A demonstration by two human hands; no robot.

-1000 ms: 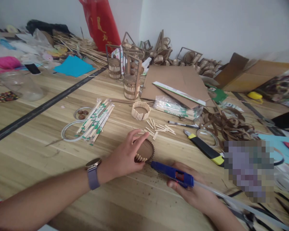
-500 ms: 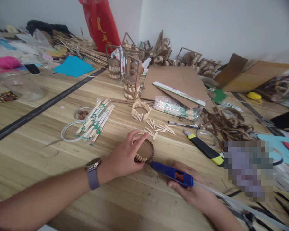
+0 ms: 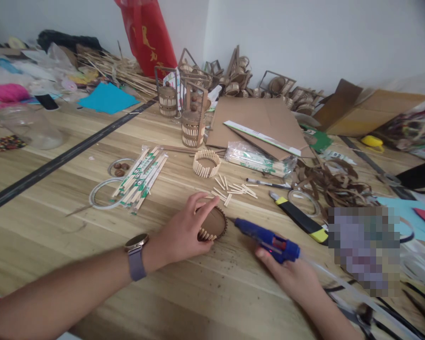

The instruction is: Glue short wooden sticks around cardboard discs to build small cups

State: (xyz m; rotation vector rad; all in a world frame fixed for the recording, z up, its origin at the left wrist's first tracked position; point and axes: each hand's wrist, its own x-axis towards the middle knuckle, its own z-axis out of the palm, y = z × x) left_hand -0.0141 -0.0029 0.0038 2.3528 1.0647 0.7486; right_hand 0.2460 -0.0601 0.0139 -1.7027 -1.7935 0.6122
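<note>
- Our left hand (image 3: 184,232) pinches the round brown base (image 3: 216,221) with its fingers.
- Our right hand (image 3: 291,275) curls its fingers around the blue glue gun (image 3: 265,237), right of the base.

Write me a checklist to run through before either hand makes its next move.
1. Left hand steadying the round base: ok, its fingers grip the left side.
2. Glue gun secure in the right hand: ok.
3. Nozzle away from the left fingers: ok, it points at the base's right edge, a gap from them.
4. Upright sticks all round the base: not ok, the right rim is bare.
5. Loose sticks nearby: ok, just beyond the base.
6. Melted glue at the nozzle: cannot tell, too small.
</note>
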